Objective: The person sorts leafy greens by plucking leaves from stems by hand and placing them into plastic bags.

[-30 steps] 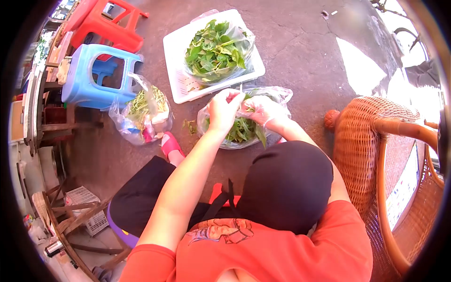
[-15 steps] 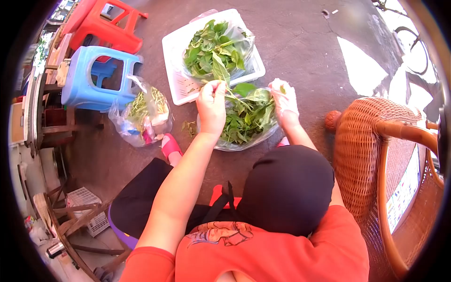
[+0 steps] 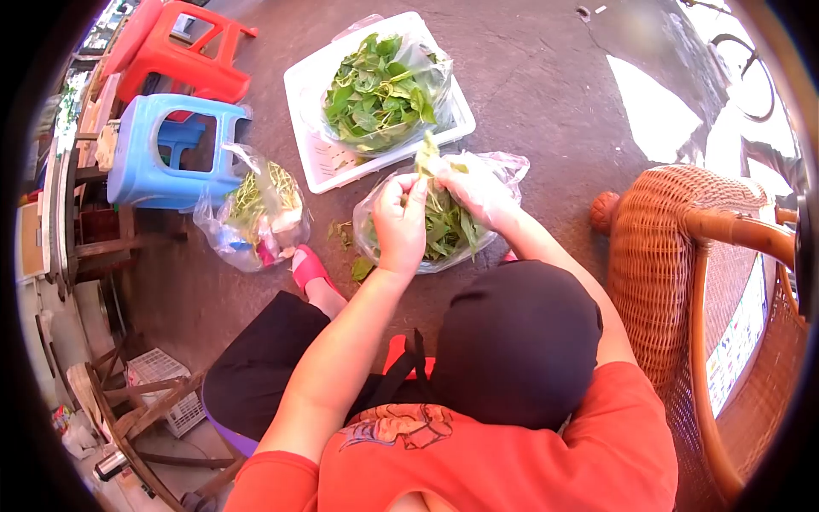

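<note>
My left hand (image 3: pixel 400 224) is closed in a pinch above a clear plastic bag (image 3: pixel 510 169) of leafy greens (image 3: pixel 445 229). Just to its right, my right hand (image 3: pixel 479 192) has its fingers together at the same sprig (image 3: pixel 427 152), whose pale green leaf sticks up between both hands. The fingertips and the stem between them are partly blurred. Beyond the hands, a white plastic basket (image 3: pixel 322 174) holds a second clear bag full of picked green leaves (image 3: pixel 375 94).
Left of my foot sits a plastic bag of stems and scraps (image 3: pixel 256 218). A blue stool (image 3: pixel 136 162) and a red stool (image 3: pixel 188 64) stand behind it. A wicker chair (image 3: pixel 648 256) is close on my right. A few loose leaves (image 3: pixel 360 269) lie on the floor.
My right hand has moved left from the bag's right side to meet my left hand. My left hand has shifted slightly right and down. The long leafy sprig is no longer stretched over the bag.
</note>
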### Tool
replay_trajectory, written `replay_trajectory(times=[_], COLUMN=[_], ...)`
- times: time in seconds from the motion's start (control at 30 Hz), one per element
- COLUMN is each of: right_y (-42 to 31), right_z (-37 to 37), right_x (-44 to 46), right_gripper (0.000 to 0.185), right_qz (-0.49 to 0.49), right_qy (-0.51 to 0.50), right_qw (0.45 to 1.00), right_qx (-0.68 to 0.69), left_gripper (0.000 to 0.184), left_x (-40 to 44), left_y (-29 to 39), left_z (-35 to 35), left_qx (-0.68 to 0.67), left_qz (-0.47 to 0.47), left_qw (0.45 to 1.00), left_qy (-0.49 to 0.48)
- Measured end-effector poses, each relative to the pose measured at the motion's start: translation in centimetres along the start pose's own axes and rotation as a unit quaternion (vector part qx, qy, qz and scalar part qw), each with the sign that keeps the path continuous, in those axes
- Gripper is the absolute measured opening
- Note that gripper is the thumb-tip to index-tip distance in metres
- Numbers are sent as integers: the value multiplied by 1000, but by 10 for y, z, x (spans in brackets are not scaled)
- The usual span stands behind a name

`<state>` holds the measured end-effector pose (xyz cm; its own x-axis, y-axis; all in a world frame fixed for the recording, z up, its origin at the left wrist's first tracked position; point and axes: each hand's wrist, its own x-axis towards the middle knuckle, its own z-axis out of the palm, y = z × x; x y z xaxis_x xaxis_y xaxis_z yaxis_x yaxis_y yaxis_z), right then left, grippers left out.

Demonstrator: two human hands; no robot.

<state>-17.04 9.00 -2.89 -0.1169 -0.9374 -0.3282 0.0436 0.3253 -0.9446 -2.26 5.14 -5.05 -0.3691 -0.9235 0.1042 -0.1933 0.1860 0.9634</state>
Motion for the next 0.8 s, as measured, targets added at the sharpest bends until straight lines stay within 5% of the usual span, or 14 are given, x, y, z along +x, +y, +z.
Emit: replay_trajectory(times=[0.03, 0.13, 0.17, 0.27, 0.3, 0.4, 0.57, 0.67, 0.8], right_y=[31, 46, 44, 37, 35, 28, 37, 35, 26], right_z=[-1, 11, 6, 3, 13, 16, 18, 16, 22], right_x=[6, 8, 6, 5, 2, -1, 7, 14, 16], right_gripper=[24, 22, 22, 20, 17, 14, 13, 16, 17], right_qz=[-92, 26, 17, -247, -76, -52, -38, -102, -81], right_qy=[38, 87, 38, -42, -39, -80, -34, -13, 19], right_qw=[991, 973, 990, 958, 990, 987, 997, 989, 989], right_qx=[-88, 211, 134, -142, 112, 130, 60, -108, -124], left_gripper=[13, 13, 13, 14, 15, 15, 14, 14, 9], left_x=[-5, 1, 6, 17, 19, 18, 13, 1, -7], left_y=[6, 20, 24, 17, 14, 19, 12, 13, 15], left_z=[5, 5, 2, -4, -2, 4, -1, 2, -6], left_qx=[-60, -147, -149, -179, -189, -212, -220, -203, -202], left_qz=[-29, -78, -93, -132, -142, -170, -186, -148, -64], left_qw=[997, 984, 982, 970, 965, 955, 944, 950, 967], left_qy=[23, 64, 70, 100, 110, 120, 163, 184, 141])
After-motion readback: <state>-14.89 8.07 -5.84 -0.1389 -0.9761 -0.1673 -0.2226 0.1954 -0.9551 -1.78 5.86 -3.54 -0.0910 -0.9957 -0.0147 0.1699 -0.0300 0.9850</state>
